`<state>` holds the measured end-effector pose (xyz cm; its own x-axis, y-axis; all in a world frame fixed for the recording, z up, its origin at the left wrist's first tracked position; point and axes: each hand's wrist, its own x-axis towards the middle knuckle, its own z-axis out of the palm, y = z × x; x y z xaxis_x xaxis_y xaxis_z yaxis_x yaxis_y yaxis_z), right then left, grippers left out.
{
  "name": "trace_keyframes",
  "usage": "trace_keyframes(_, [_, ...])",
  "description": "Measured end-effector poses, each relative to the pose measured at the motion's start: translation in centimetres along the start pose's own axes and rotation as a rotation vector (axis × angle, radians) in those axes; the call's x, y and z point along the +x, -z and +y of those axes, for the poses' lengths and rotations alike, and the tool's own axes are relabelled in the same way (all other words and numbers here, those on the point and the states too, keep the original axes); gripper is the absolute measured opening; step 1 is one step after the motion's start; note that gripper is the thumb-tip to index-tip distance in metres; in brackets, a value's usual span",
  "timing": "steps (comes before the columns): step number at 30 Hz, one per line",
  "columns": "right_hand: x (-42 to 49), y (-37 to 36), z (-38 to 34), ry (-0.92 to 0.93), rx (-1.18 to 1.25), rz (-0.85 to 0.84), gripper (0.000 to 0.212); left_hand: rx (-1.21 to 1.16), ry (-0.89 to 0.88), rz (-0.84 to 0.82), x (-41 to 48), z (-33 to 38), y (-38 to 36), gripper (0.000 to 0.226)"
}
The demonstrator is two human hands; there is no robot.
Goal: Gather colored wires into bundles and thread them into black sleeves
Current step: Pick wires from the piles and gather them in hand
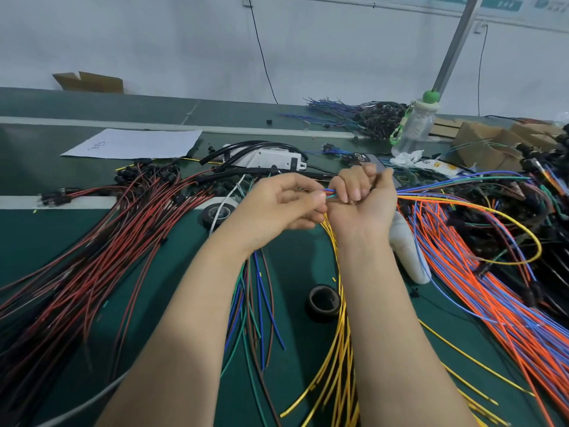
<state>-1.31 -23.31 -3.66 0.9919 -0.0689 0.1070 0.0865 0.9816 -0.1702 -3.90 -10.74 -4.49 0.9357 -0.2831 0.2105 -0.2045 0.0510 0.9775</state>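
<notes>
A single wide-angle head-worn camera looks forward and down over a green workbench (37, 235) toward a pale wall (154, 41), near enough that both forearms (197, 334) fill the lower frame, with the left hand (286, 204) and right hand (360, 198) at centre

right hand (360, 198) holds a bunch of colored wires (446, 186) in a fist | left hand (289, 204) pinches the wire tips (328, 192) poking out of the fist | red wires (107, 257) lie left on the green counter (40, 241) | orange wires (480, 288) lie right | yellow wires (341, 349) and a black tape roll (323, 300) lie by the right arm
</notes>
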Motion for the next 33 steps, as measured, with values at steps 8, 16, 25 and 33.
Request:
trace_keyframes(8, [-0.1, -0.2, 0.1, 0.011, -0.057, 0.036, 0.046, 0.546, -0.187, 0.18, 0.4, 0.5, -1.2, 0.009])
trace_keyframes(16, [-0.1, -0.5, 0.2, 0.213, -0.145, 0.134, 0.05, 0.655, -0.187, 0.32, 0.8, -0.2, -3.2, 0.009])
trace_keyframes(25, [-0.1, -0.2, -0.3, 0.053, 0.013, 0.059, 0.047, 0.258, -0.118, 0.156, 0.5, 0.5, -2.0, 0.016])
trace_keyframes(33, [0.0, -0.1, -0.2, 0.033, 0.032, 0.069, 0.046, 0.072, -0.048, 0.108, 0.2, 0.3, -1.3, 0.009])
